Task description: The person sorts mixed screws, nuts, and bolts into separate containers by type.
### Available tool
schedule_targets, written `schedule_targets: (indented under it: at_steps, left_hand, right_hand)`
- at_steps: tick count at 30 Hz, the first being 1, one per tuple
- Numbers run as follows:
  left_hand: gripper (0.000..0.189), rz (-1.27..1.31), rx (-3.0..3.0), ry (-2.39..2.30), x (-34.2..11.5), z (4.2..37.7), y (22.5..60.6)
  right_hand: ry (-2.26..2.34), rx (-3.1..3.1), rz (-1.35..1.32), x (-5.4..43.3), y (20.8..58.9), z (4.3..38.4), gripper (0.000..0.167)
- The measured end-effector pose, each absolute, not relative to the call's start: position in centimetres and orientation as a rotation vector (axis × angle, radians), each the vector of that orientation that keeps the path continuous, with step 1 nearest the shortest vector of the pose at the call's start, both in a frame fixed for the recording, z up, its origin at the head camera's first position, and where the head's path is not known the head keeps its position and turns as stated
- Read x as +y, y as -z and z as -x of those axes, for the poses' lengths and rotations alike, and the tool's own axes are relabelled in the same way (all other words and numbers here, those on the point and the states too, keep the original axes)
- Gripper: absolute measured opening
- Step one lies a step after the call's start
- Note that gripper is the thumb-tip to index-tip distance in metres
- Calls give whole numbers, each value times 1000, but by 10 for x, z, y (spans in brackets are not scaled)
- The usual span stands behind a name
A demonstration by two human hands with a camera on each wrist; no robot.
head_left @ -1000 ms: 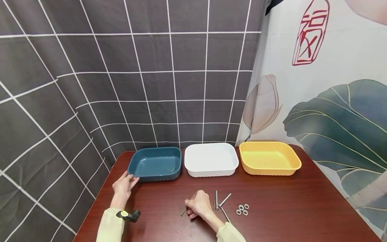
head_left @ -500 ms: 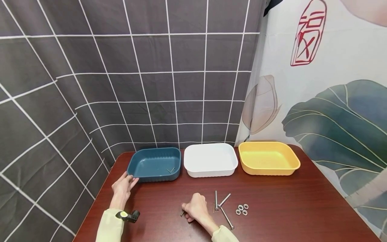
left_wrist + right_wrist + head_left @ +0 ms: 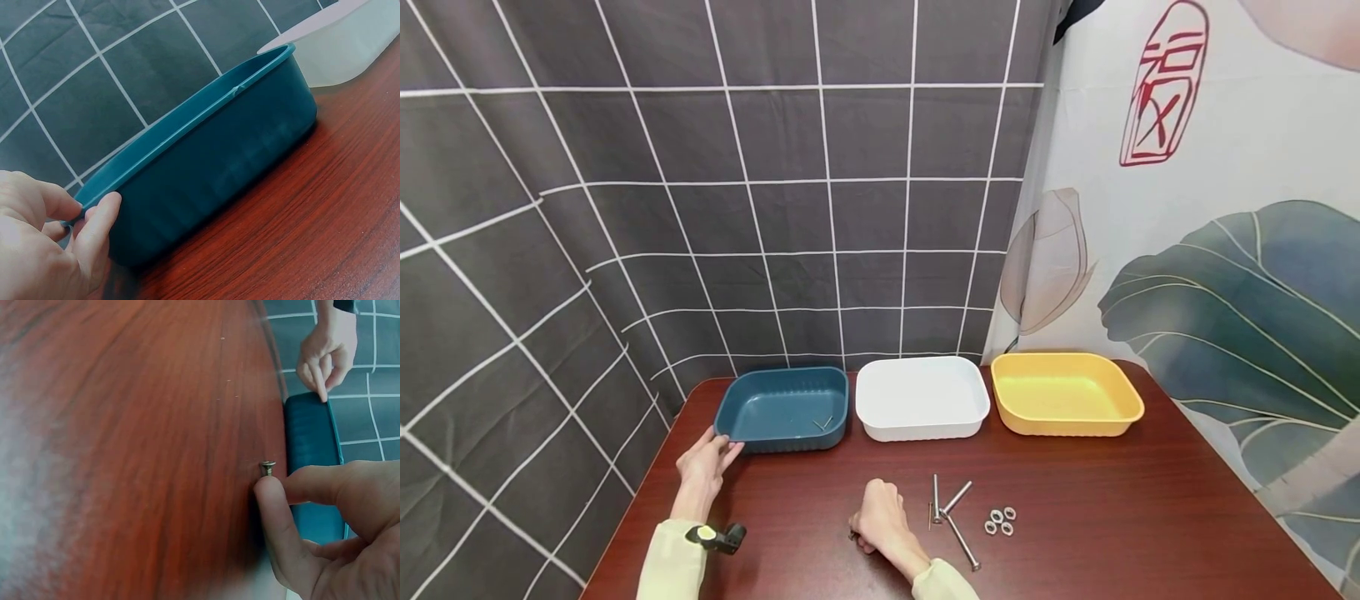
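The step in hand appeared to be a pick-up: the right hand had its grip narrowed to a pinch on a small, brassy metal screw over the reddish-brown wooden bench; a steady lift seemed called for. The left hand pinched the rim of the teal-blue plastic tray, which contained thin metal pieces (count unclear). The white plastic tray and yellow plastic tray showed no contents.
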State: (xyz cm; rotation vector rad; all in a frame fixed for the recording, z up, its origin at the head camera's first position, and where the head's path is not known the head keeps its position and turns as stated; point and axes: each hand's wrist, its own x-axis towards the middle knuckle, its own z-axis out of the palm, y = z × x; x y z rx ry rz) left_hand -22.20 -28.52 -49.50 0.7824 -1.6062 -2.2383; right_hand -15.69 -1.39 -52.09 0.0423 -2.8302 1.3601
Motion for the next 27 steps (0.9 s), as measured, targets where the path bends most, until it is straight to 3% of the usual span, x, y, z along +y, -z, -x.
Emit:
schedule_targets:
  at_steps: [9, 27]
  left_hand:
    - [61, -793, -1599, 2251, -285, 223, 495]
    - [61, -798, -1566, 2251, -285, 223, 496]
  right_hand:
    - [-1134, -2879, -190, -13, 514, 155, 29]
    - [-824, -2901, -201, -21, 513, 152, 23]
